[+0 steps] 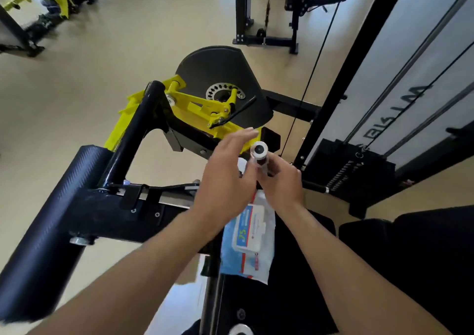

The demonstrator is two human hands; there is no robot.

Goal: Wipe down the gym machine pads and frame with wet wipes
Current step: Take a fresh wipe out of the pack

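Observation:
The machine has a black frame [133, 132], a yellow lever arm [197, 103] and a black cam plate [220, 70]. A black roller pad [48, 221] runs along the lower left. A blue and white wet wipes pack [250, 234] lies on the black seat pad [295, 283] under my wrists. My right hand [280, 183] is closed around a handle with a white end cap [259, 150]. My left hand [228, 173] hovers just left of that handle, fingers straight and apart, blurred. A small white patch shows between the hands; I cannot tell if it is a wipe.
A weight stack [351, 170] with cables and guide rods stands at the right behind a black upright [359, 52]. Another black machine [266, 8] is at the back and a yellow and black one [38, 3] at the far left. Beige floor surrounds them.

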